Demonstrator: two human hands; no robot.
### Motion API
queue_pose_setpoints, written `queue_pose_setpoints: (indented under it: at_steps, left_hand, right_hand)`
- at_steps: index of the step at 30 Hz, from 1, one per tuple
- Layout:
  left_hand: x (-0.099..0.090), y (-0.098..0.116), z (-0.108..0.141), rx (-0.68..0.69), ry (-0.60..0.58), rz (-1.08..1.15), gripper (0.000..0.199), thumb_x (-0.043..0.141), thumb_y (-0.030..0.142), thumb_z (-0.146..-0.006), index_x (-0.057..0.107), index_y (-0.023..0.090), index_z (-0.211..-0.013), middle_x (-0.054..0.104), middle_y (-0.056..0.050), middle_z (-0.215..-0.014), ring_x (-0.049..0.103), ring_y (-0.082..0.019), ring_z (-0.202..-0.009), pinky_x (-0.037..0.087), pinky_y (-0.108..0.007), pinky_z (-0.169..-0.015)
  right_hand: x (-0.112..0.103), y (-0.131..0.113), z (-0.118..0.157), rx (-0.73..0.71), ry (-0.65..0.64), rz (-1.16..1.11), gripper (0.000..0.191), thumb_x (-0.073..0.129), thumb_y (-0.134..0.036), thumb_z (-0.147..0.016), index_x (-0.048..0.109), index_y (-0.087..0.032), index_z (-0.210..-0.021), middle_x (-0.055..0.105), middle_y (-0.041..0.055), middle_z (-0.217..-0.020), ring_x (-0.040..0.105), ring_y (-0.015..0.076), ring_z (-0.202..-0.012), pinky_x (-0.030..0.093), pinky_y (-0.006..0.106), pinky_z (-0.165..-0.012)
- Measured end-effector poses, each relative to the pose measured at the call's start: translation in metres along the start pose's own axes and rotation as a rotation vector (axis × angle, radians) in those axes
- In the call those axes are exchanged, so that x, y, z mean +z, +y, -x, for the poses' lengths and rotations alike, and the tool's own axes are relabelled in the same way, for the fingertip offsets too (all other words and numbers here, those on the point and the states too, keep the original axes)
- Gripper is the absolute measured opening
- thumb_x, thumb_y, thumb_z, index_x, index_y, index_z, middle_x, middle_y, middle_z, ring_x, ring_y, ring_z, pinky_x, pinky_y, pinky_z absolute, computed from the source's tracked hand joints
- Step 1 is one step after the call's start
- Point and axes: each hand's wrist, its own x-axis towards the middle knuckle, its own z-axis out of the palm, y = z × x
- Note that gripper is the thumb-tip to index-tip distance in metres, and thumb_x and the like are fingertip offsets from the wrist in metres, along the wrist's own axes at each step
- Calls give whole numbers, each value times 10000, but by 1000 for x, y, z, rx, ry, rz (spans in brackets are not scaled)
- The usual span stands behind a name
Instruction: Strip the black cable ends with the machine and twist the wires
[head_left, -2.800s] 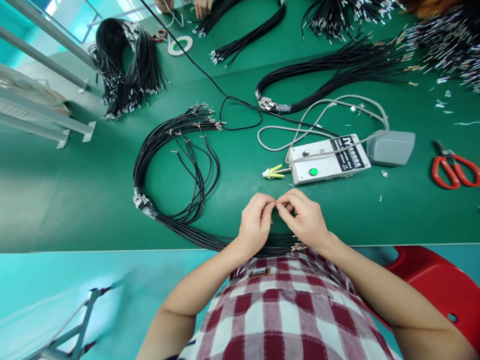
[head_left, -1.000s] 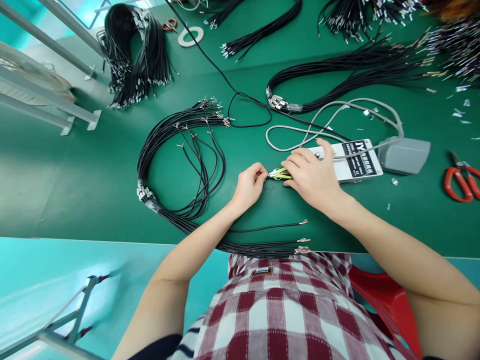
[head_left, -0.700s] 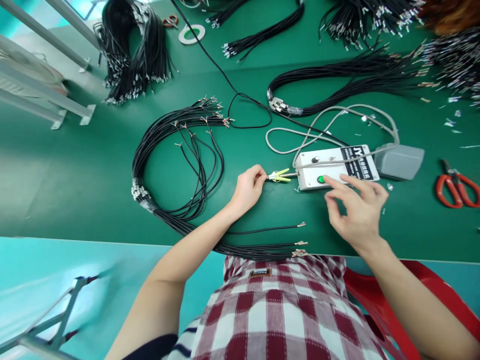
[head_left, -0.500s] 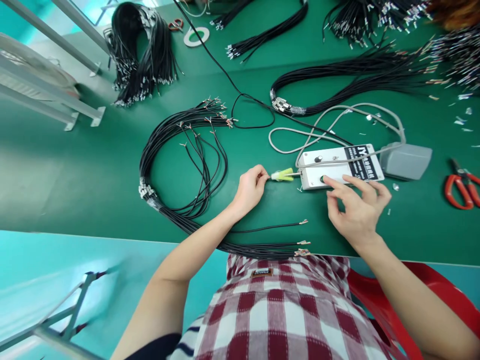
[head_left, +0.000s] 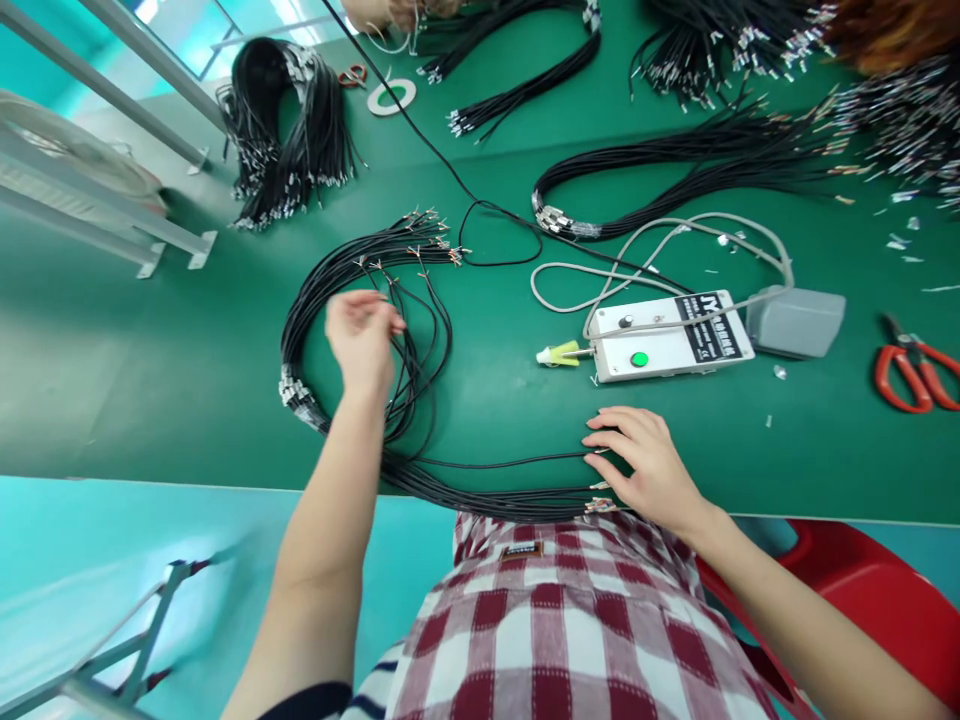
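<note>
My left hand (head_left: 364, 330) is over the looped bundle of black cables (head_left: 289, 330). Its fingers are curled but smeared by motion, so whether they hold a cable is unclear. Near the front edge, my right hand (head_left: 630, 460) has its fingers apart over the stripped end of a single black cable (head_left: 502, 465). More cable ends (head_left: 600, 505) lie just below that hand. Beyond it stands a white control box (head_left: 645, 365) with a green button, a black knob and a yellow-and-white tip (head_left: 559, 355) on its left side; neither hand touches it.
Red-handled cutters (head_left: 911, 375) lie at right, near a grey block (head_left: 795, 322) with a grey cord. Another black cable bundle (head_left: 555, 185) rests behind the box. Further back are a draped cable bundle (head_left: 251, 100), a tape roll (head_left: 379, 98) and metal posts (head_left: 135, 225).
My left hand has moved left, away from the yellow tip, to the cable loop. My right hand has left the box's button and come down toward the cable ends.
</note>
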Motion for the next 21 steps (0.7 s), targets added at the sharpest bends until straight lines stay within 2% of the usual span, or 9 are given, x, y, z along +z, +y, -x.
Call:
queue_pose_setpoints:
  at_steps: [2,5,8,10,11,13,16,18,21]
  left_hand:
    - [-22,-7,-24,34,153,-151,174,547,115,-822,424,225,-875,495,18,-797,497,-142,-740,406,-342,-754]
    - [-38,-19,-39,7,157,-352,249,624,69,-744,418,195,-803,432,14,-754,498,-217,-925,325,-419,-866]
    - [-28,-19,-21,-7,119,-493,230,644,79,-743,473,162,-874,502,-55,-936,459,-332,-1152,278,-487,-931]
    - [-10,-5,12,95,112,-540,291,629,96,-780,498,148,-1035,505,-128,-1160,394,-360,-1254,259,-514,-994]
    - [0,6,33,218,54,-566,300,609,122,-819,505,142,-1100,505,-158,-1213,398,-359,-1256,275,-516,-1007]
    - [20,33,82,471,-300,-457,203,570,194,-900,539,165,-1099,589,-137,-1132,505,-303,-1138,347,-482,-999]
    - [45,67,145,429,-1009,-177,299,613,295,-916,504,213,-1182,664,-97,-1080,607,-251,-999,455,-405,-889]
    - [53,77,168,229,-1111,10,226,564,274,-945,492,216,-1151,679,-68,-985,635,-198,-875,491,-332,-782]
    - [57,76,173,-50,-1014,211,94,558,277,-947,540,202,-1001,671,-21,-802,619,-145,-710,483,-267,-667]
  right_hand:
    - [3,1,4,15,-8,-13,63,637,-258,-917,674,-246,-966,717,66,-1138,619,262,-1158,441,467,-977]
    - [3,2,6,24,-17,-17,46,651,-248,-910,676,-241,-947,705,71,-1177,611,266,-1170,441,479,-978]
    - [0,1,6,35,-6,-77,46,634,-240,-921,680,-242,-913,713,68,-1147,641,248,-1109,478,454,-939]
    - [-3,-3,2,59,21,-185,53,631,-252,-925,683,-246,-927,721,65,-1078,672,224,-1011,519,413,-875]
    - [-4,-5,0,77,36,-247,53,633,-262,-924,682,-247,-935,723,61,-1035,681,214,-958,536,395,-838]
    - [-8,-9,-7,114,69,-343,51,642,-277,-918,681,-248,-932,720,52,-952,684,204,-882,555,375,-791]
    - [-13,-14,-16,154,97,-381,42,661,-284,-904,679,-247,-898,713,40,-891,680,202,-837,562,368,-770]
    - [-16,-15,-19,183,100,-407,43,668,-277,-897,676,-250,-929,710,33,-887,680,194,-816,566,359,-766]
    - [-19,-15,-20,250,108,-529,264,708,-271,-864,641,-260,-1120,719,26,-932,688,183,-831,580,351,-805]
